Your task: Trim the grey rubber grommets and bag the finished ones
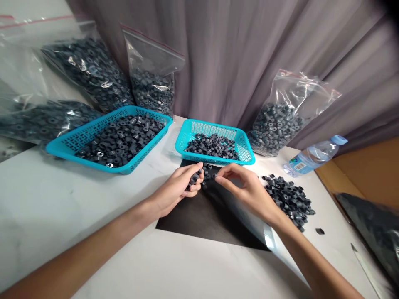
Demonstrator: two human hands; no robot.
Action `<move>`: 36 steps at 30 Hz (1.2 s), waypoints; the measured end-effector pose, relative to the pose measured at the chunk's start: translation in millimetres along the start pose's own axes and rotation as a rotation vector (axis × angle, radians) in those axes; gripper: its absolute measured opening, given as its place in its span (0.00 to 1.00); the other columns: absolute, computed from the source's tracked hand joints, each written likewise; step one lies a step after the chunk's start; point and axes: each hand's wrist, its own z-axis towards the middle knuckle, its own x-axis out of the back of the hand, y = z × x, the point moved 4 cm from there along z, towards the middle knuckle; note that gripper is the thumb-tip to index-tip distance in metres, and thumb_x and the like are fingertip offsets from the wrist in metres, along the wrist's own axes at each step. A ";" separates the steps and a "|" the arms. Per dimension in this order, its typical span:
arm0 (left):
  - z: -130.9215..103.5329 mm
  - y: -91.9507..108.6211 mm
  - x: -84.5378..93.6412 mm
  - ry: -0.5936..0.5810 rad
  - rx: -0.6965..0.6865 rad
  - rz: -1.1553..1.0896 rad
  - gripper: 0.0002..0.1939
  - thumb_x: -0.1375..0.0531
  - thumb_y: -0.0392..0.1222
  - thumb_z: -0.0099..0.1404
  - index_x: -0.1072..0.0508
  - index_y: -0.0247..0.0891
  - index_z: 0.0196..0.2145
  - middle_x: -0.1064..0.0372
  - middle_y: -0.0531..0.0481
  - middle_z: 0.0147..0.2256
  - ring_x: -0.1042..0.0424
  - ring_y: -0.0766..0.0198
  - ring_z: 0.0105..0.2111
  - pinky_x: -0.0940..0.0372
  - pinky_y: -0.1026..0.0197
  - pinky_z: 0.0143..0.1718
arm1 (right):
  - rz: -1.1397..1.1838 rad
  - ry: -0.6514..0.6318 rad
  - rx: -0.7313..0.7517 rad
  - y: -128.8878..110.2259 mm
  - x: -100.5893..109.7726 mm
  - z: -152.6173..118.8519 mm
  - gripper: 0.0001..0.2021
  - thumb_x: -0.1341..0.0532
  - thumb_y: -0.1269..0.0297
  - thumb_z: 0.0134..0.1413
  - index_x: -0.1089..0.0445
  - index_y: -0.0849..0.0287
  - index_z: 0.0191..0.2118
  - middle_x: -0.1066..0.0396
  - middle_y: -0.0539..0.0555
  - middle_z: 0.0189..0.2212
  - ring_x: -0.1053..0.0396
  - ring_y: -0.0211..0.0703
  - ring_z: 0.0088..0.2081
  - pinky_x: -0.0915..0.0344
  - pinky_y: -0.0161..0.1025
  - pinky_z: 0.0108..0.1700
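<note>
My left hand (pixel 183 182) is curled around several small dark grey ring-shaped pieces (pixel 195 177), which show between thumb and fingers. Just to its right, my right hand (pixel 243 185) pinches one such ring (pixel 214 176) between thumb and forefinger. A few loose rings (pixel 207 169) lie between the hands on a black sheet (pixel 199 220). Right behind the hands stands the smaller blue basket (pixel 215 159), partly filled with the same kind of rings. A loose heap of rings (pixel 289 199) lies to the right of my right wrist.
A larger blue basket (pixel 90 162) full of rings stands at the left. Clear zip bags of rings (pixel 152 89) line the back left, with another bag (pixel 277 124) at the back right. A water bottle (pixel 314 158), a cardboard box (pixel 364 170) and a pointed blade-like tool (pixel 363 261) are on the right.
</note>
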 end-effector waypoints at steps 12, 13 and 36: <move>-9.9 -23.1 -7.9 0.142 0.009 0.049 0.17 0.34 0.55 0.58 0.28 0.37 0.31 0.39 0.56 0.24 0.41 0.71 0.21 0.54 0.70 0.19 | -0.359 -0.006 0.197 -27.7 -31.7 -14.6 0.05 0.47 0.69 0.68 0.34 0.56 0.42 0.35 0.55 0.37 0.34 0.44 0.39 0.33 0.40 0.40; -9.7 -24.7 -8.0 0.144 0.018 0.036 0.18 0.34 0.56 0.58 0.28 0.37 0.31 0.38 0.56 0.24 0.41 0.71 0.21 0.54 0.70 0.18 | -0.405 -0.010 0.200 -26.6 -33.3 -15.4 0.06 0.48 0.69 0.68 0.34 0.56 0.43 0.35 0.55 0.37 0.34 0.44 0.38 0.33 0.41 0.40; -8.7 -36.5 -23.7 -0.120 0.259 -0.393 0.17 0.42 0.48 0.69 0.33 0.34 0.27 0.42 0.56 0.23 0.48 0.79 0.16 0.60 0.75 0.12 | 0.044 0.013 0.056 -32.6 10.6 -10.3 0.05 0.37 0.67 0.62 0.28 0.54 0.43 0.27 0.53 0.42 0.28 0.44 0.43 0.29 0.44 0.49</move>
